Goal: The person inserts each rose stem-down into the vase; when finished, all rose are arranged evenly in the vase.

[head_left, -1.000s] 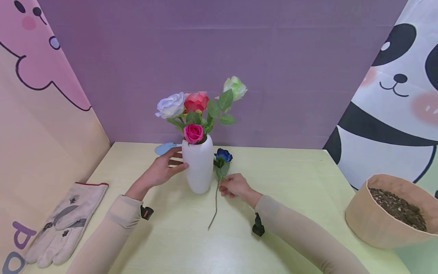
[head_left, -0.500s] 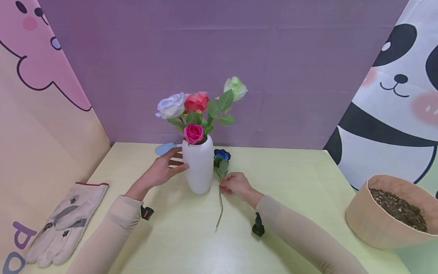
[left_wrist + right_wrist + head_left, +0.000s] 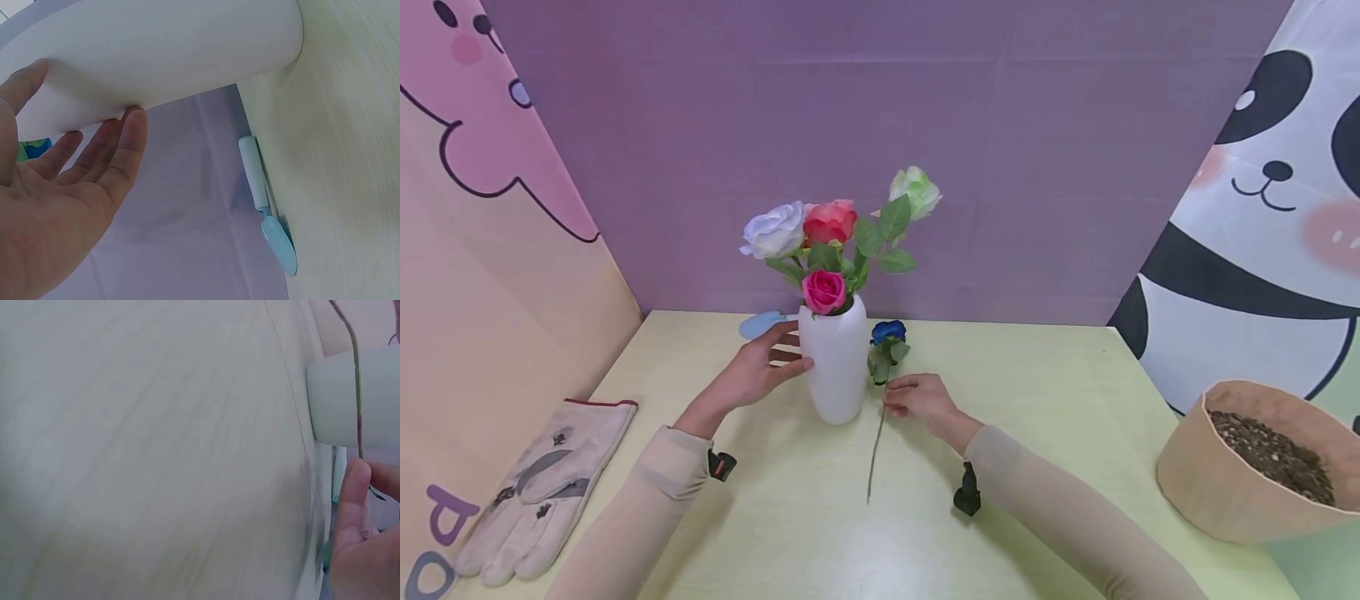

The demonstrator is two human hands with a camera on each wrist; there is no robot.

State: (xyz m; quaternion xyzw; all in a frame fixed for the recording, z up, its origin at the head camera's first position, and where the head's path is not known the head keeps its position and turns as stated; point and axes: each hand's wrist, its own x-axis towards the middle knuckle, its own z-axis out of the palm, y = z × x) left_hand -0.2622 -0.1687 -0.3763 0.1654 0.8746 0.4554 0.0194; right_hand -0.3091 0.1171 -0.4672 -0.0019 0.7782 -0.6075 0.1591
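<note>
- On the pale yellow-green table (image 3: pixel 1045 392), a white vase (image 3: pixel 833 367) was seen standing upright near the back, with four roses (image 3: pixel 827 242) set in its mouth (white, red, pink and pale green).
- Against the vase's left side, the left hand (image 3: pixel 758 372) was laid with straight, slightly spread fingers (image 3: pixel 119 150); the fingertips and thumb were touching the white wall, and nothing was gripped.
- Just right of the vase, a blue rose (image 3: pixel 888 332) was held up by its thin stem (image 3: pixel 875 450), which was pinched between thumb and fingers of the right hand (image 3: pixel 919 397).
- The bloom was raised beside the vase's shoulder, below its mouth, while the stem's lower end was pointed down toward the table (whether it was touching could not be told).
- From the right wrist view, the stem (image 3: pixel 356 375) was seen running across the vase's wall.
- Behind the left hand, a light blue trowel (image 3: pixel 762 324) was lying flat on the table.
- At the left edge, a work glove (image 3: pixel 531 487) was laid.
- At the right edge, a tan pot (image 3: pixel 1240 483) filled with soil was standing.
</note>
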